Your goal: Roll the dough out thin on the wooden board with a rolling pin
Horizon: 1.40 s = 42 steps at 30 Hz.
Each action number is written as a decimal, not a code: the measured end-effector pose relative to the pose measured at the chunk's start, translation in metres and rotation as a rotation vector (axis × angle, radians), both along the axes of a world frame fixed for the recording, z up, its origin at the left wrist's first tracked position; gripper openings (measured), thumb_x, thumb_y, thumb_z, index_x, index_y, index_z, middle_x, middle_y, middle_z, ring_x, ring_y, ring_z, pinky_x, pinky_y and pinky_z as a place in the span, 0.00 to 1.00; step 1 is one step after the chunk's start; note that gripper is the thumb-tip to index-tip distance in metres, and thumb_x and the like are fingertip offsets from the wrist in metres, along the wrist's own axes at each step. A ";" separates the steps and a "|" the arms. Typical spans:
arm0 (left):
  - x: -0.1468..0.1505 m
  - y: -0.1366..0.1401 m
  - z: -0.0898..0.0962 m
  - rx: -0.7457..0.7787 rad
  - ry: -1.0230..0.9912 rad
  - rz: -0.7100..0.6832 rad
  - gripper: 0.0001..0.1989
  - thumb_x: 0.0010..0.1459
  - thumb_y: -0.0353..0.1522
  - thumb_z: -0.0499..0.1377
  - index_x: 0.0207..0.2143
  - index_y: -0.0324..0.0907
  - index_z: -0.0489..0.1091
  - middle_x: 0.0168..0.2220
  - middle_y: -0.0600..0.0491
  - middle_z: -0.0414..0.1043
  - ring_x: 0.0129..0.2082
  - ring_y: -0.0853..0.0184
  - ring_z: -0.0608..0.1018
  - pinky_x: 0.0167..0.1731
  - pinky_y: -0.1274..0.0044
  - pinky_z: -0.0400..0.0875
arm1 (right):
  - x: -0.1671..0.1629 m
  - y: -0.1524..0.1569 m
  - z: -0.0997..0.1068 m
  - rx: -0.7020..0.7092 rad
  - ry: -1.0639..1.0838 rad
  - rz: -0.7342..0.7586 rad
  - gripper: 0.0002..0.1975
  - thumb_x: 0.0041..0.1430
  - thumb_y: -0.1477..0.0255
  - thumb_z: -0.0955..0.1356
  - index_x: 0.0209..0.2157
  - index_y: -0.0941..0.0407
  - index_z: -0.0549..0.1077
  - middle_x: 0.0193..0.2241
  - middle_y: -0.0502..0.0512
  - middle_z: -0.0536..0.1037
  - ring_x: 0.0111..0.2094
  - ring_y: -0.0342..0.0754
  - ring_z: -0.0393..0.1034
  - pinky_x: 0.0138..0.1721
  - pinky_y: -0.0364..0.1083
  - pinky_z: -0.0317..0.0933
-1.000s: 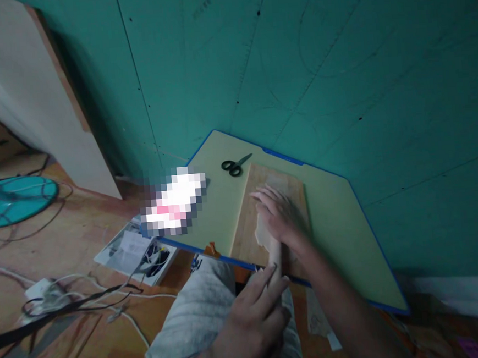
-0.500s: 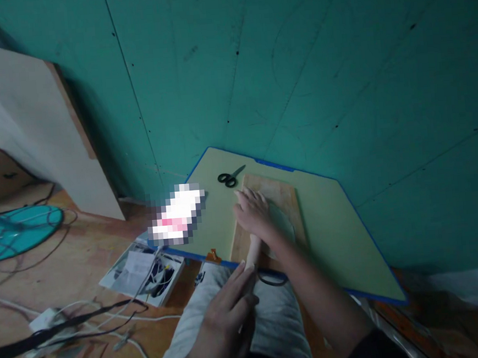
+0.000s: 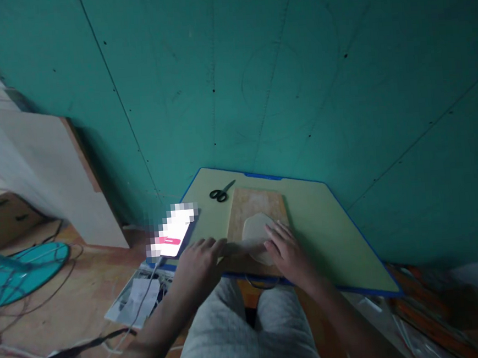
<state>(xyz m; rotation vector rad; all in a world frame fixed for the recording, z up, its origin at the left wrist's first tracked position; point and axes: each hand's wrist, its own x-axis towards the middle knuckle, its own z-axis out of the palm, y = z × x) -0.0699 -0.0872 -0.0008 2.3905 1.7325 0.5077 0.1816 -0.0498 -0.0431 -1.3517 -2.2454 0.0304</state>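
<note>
A flat, pale round of dough point(image 3: 256, 227) lies on a wooden board point(image 3: 257, 197). Across its near part runs a light rolling pin point(image 3: 241, 249), roughly side to side and slightly blurred. My left hand point(image 3: 202, 262) is closed over the pin's left end, beyond the board's left edge. At the other end, my right hand point(image 3: 286, 251) holds the pin, its fingers reaching forward over the dough's right side. My right palm hides that end of the pin.
Black-handled scissors point(image 3: 220, 195) and a lit phone point(image 3: 177, 231) on a cable lie on the yellow-green, blue-edged table point(image 3: 330, 238). A green wall point(image 3: 281, 87) rises behind it. A box of papers point(image 3: 139, 300) and loose cables are at lower left.
The pin has swung from pointing forward to lying crosswise. My left hand has moved forward and left, my right hand back and right, uncovering more dough. The camera view has shifted.
</note>
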 end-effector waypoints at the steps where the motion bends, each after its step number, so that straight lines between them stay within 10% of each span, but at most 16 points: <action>1: 0.004 0.007 0.003 -0.009 0.025 0.002 0.12 0.61 0.31 0.56 0.46 0.43 0.73 0.39 0.45 0.75 0.38 0.58 0.77 0.37 0.71 0.70 | 0.000 0.000 -0.001 0.005 -0.009 -0.005 0.24 0.68 0.64 0.59 0.62 0.56 0.65 0.60 0.63 0.67 0.64 0.58 0.56 0.60 0.61 0.57; 30: 0.036 0.158 -0.005 0.060 0.215 0.226 0.16 0.64 0.35 0.48 0.44 0.37 0.71 0.44 0.42 0.73 0.46 0.57 0.74 0.43 0.70 0.69 | -0.031 0.140 0.031 -0.349 -0.285 -0.135 0.29 0.69 0.57 0.55 0.66 0.55 0.58 0.67 0.62 0.56 0.65 0.57 0.52 0.63 0.55 0.46; 42: 0.044 0.117 -0.004 0.007 0.193 0.301 0.21 0.65 0.42 0.46 0.48 0.37 0.68 0.46 0.41 0.71 0.47 0.53 0.74 0.42 0.67 0.68 | -0.027 0.096 0.025 -0.211 -0.339 -0.144 0.28 0.68 0.61 0.55 0.64 0.57 0.61 0.65 0.63 0.59 0.65 0.56 0.53 0.64 0.56 0.44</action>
